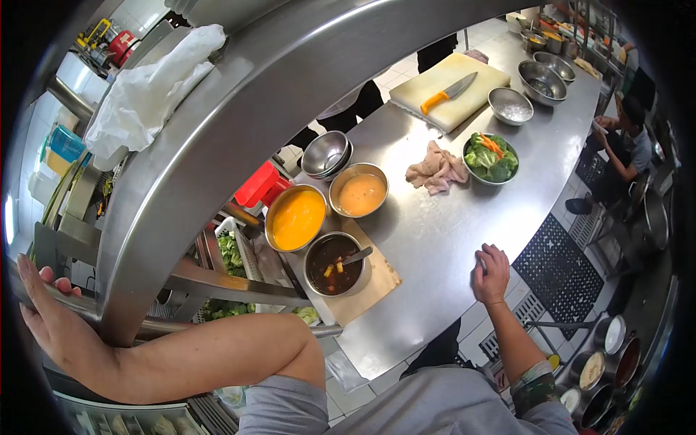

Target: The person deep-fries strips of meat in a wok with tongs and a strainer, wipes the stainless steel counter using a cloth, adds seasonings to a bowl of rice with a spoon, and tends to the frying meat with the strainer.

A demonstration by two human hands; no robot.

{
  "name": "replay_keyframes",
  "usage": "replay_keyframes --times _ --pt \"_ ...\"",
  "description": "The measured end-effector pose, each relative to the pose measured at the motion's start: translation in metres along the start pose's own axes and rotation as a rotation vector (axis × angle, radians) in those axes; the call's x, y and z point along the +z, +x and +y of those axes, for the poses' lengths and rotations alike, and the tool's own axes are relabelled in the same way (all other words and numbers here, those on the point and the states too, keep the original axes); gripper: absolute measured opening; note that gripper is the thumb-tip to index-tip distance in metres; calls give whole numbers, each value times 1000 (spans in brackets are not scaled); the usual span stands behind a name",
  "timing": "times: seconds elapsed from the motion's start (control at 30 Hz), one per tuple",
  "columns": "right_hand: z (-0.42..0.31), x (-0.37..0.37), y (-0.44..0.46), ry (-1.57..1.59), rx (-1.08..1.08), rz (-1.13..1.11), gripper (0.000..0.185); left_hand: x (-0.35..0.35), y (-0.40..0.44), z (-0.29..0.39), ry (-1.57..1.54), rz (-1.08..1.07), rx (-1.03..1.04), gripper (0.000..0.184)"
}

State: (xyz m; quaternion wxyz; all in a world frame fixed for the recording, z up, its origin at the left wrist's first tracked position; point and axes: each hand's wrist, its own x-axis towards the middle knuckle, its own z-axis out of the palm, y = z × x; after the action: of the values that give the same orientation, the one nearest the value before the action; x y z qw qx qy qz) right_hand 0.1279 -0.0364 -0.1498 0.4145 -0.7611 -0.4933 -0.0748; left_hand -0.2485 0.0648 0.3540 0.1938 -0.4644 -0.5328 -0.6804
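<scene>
My left hand [69,337] is at the far left, fingers bent around a metal rail [87,308] of the shelf frame. On the near edge of the steel table [428,290] rests my right hand [493,275], loosely curled and apparently holding nothing. Left of it stand a pot of dark sauce [319,264] with a spoon [357,256], a pot of yellow liquid [299,220] and a bowl of orange liquid [362,194]. Farther up lie a crumpled brownish cloth [437,170] and a bowl of broccoli [491,161] topped with carrot strips.
An orange-handled knife [449,94] lies on a cutting board [478,74]. Steel bowls [542,81] stand to its right, and stacked bowls [326,154] to the left. A curved shelf edge [217,109] crosses overhead. A person [623,145] sits at right, beyond a floor mat [554,268].
</scene>
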Motion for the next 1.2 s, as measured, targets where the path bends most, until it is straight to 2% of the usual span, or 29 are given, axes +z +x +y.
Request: replay_keyframes --times 0.07,0.37,0.57,0.67,0.77,1.2 --pt "0 0 -1 -11 -6 1 23 1 1 -1 4 7 7 65" --pt "0 0 0 4 10 -13 26 3 -4 5 -4 23 -30 96" --pt "2 1 -1 -8 9 -24 27 1 -5 8 -1 -23 -33 83" --pt "1 1 0 8 12 -16 27 5 -2 2 -33 42 -24 73" --pt "0 0 1 12 24 -25 26 2 -3 6 10 6 -30 73" --pt "0 0 0 3 -3 24 24 1 -3 4 48 -9 -7 99"
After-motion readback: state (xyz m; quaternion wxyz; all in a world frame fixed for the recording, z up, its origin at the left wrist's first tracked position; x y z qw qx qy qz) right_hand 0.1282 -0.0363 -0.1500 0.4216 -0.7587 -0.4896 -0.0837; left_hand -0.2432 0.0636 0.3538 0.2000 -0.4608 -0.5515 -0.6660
